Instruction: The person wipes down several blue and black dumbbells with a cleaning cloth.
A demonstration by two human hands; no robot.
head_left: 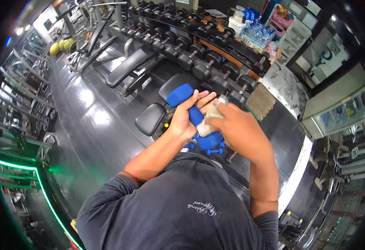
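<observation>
A blue dumbbell (180, 95) lies tilted across my left hand (185, 118), its upper head by my thumb and its lower head toward my right forearm. The left fingers curve under the handle and hold it. My right hand (236, 125), slightly blurred, grips a pale cloth (209, 121) that rests against the dumbbell's handle. Part of the handle is hidden by the cloth. Below them, small blue dumbbells (215, 151) lie on the floor.
Ahead stands a long rack (199, 35) with rows of black dumbbells. A padded bench (130, 68) is left of it, and a black seat pad (150, 119) sits nearer. Water bottles (258, 35) stand at the back right. Gym machines line the left side.
</observation>
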